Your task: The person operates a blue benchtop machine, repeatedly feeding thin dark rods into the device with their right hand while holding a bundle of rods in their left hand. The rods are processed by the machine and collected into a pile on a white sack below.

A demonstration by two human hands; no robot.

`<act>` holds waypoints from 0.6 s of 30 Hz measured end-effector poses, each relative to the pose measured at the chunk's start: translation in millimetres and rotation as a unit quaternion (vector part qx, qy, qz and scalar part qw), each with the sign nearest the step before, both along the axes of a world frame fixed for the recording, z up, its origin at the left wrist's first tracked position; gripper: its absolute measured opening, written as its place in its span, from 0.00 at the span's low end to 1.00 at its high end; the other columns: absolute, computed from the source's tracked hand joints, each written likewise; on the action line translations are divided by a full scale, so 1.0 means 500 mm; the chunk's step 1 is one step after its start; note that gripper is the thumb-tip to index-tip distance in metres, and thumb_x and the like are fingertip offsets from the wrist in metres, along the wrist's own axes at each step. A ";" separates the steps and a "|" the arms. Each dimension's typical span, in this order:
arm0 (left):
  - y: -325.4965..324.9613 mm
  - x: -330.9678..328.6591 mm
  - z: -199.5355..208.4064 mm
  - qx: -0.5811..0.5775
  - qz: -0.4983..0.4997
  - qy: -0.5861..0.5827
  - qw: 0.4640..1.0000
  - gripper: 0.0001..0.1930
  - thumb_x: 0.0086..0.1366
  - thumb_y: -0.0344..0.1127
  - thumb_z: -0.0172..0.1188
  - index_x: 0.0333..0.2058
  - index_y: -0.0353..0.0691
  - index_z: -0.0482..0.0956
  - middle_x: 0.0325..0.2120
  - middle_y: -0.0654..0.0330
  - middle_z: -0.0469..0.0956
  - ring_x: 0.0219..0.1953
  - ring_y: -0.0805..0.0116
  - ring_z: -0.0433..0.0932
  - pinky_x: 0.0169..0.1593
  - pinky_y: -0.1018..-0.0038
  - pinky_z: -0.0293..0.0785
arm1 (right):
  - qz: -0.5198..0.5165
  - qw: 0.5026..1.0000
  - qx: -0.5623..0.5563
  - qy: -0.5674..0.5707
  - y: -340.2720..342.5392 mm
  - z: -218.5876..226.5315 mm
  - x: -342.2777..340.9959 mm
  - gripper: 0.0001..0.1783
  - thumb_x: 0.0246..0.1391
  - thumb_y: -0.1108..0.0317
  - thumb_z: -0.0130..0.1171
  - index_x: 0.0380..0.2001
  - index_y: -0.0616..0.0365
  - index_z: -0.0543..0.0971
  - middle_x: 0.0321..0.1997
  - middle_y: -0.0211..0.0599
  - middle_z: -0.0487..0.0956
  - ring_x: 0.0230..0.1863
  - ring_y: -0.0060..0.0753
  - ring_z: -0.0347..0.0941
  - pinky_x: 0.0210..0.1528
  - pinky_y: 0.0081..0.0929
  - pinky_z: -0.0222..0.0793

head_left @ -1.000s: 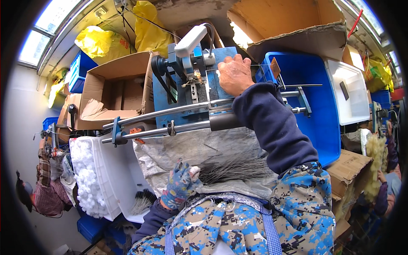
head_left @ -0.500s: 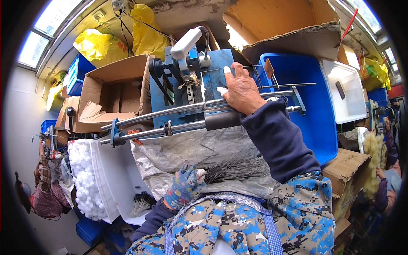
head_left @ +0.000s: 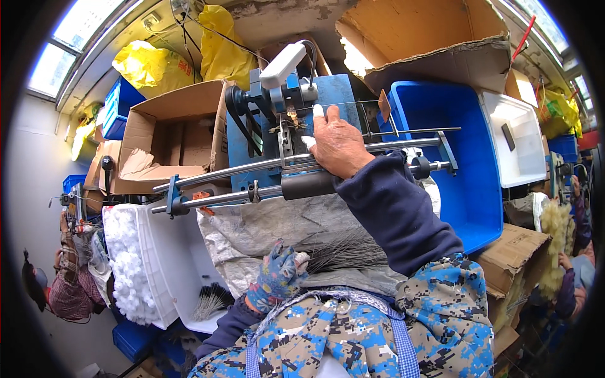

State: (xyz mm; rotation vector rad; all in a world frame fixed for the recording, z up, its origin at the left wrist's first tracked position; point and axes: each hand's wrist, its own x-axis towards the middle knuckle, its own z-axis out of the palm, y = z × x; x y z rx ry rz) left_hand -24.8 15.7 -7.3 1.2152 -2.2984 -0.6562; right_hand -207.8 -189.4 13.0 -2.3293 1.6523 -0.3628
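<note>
My right hand (head_left: 340, 143), with white wraps on thumb and a finger, grips the sliding carriage of a blue bench machine (head_left: 335, 89). The carriage's dark sleeve (head_left: 309, 185) rides on a steel rail below the hand. A thin wire runs past my fingertips from the machine head (head_left: 291, 116) toward a small brown plate (head_left: 384, 106). How my fingers meet the carriage is partly hidden. My left hand (head_left: 277, 271), in a patterned glove, is closed beside a bundle of thin metal wires (head_left: 343, 251) on a whitish sheet (head_left: 236, 230). What it holds, if anything, cannot be made out.
Left of the machine are an open cardboard box (head_left: 142, 132) and a white bin (head_left: 161, 264) with white tufts and dark-bristled pieces. A blue tub (head_left: 476, 214) stands on the right, beside a white tray (head_left: 520, 151). Other people work at both far sides.
My right hand has slid left along the rails, and the carriage with its dark sleeve has moved left with it. My left hand stays closed by the wires.
</note>
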 end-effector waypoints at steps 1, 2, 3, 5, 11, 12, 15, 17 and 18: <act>0.003 0.003 0.003 0.030 0.005 -0.001 1.000 0.19 0.43 0.29 0.63 0.38 0.42 0.75 0.28 0.59 0.75 0.30 0.59 0.72 0.34 0.65 0.65 | -0.002 1.000 0.003 -0.009 0.000 0.000 0.011 0.33 0.49 0.58 0.56 0.51 0.72 0.62 0.41 0.52 0.64 0.35 0.48 0.74 0.35 0.34 0.72; 0.005 0.008 0.006 0.060 0.009 0.000 0.998 0.19 0.43 0.29 0.63 0.38 0.42 0.75 0.28 0.59 0.75 0.30 0.59 0.72 0.33 0.65 0.66 | -0.004 1.000 0.005 -0.016 0.000 0.001 0.022 0.33 0.49 0.59 0.56 0.51 0.72 0.62 0.41 0.52 0.65 0.34 0.48 0.74 0.35 0.34 0.72; 0.007 0.011 0.008 0.089 0.014 0.001 0.996 0.19 0.43 0.28 0.63 0.38 0.42 0.75 0.28 0.58 0.75 0.30 0.59 0.72 0.33 0.65 0.66 | 0.011 1.000 0.015 0.006 0.000 0.002 0.031 0.33 0.47 0.59 0.57 0.51 0.71 0.62 0.42 0.53 0.65 0.33 0.48 0.74 0.34 0.34 0.72; 0.007 0.014 0.007 0.077 0.017 0.019 0.997 0.19 0.43 0.27 0.63 0.38 0.42 0.75 0.28 0.57 0.74 0.30 0.58 0.72 0.33 0.66 0.66 | 0.008 1.000 -0.016 -0.009 0.003 -0.003 0.051 0.30 0.45 0.59 0.58 0.46 0.70 0.63 0.40 0.50 0.66 0.32 0.45 0.74 0.32 0.35 0.73; 0.006 0.009 0.008 0.039 0.026 0.003 0.999 0.18 0.43 0.28 0.62 0.38 0.43 0.75 0.23 0.61 0.71 0.27 0.60 0.72 0.41 0.63 0.66 | -0.002 0.998 -0.051 -0.045 0.001 -0.019 0.091 0.26 0.47 0.59 0.57 0.40 0.70 0.63 0.36 0.50 0.68 0.31 0.45 0.75 0.31 0.35 0.73; 0.008 0.007 0.007 0.030 0.032 0.002 0.999 0.18 0.43 0.29 0.62 0.37 0.44 0.75 0.20 0.63 0.69 0.25 0.61 0.71 0.44 0.60 0.66 | 0.005 0.998 -0.043 -0.046 0.001 -0.019 0.090 0.29 0.46 0.59 0.57 0.44 0.71 0.62 0.38 0.52 0.68 0.31 0.46 0.75 0.31 0.34 0.73; 0.000 0.008 0.019 0.011 0.023 -0.020 0.999 0.18 0.43 0.30 0.62 0.37 0.45 0.75 0.24 0.62 0.72 0.29 0.60 0.72 0.46 0.60 0.65 | 0.029 0.999 -0.003 -0.033 -0.005 -0.013 0.077 0.36 0.47 0.57 0.57 0.51 0.74 0.60 0.42 0.56 0.66 0.32 0.47 0.74 0.32 0.32 0.73; 0.001 0.019 0.031 -0.007 0.060 -0.024 0.998 0.18 0.42 0.30 0.63 0.37 0.45 0.75 0.27 0.61 0.74 0.31 0.60 0.73 0.47 0.61 0.65 | 0.042 0.999 0.001 0.003 -0.011 -0.015 0.038 0.36 0.48 0.56 0.56 0.51 0.75 0.60 0.42 0.56 0.66 0.32 0.48 0.74 0.32 0.32 0.73; 0.003 0.028 0.035 -0.016 0.082 -0.027 0.996 0.19 0.42 0.30 0.64 0.37 0.45 0.75 0.29 0.60 0.75 0.32 0.60 0.73 0.47 0.61 0.65 | 0.051 0.998 0.003 0.020 -0.012 -0.015 0.016 0.36 0.48 0.56 0.56 0.51 0.75 0.60 0.42 0.56 0.65 0.33 0.48 0.74 0.33 0.32 0.73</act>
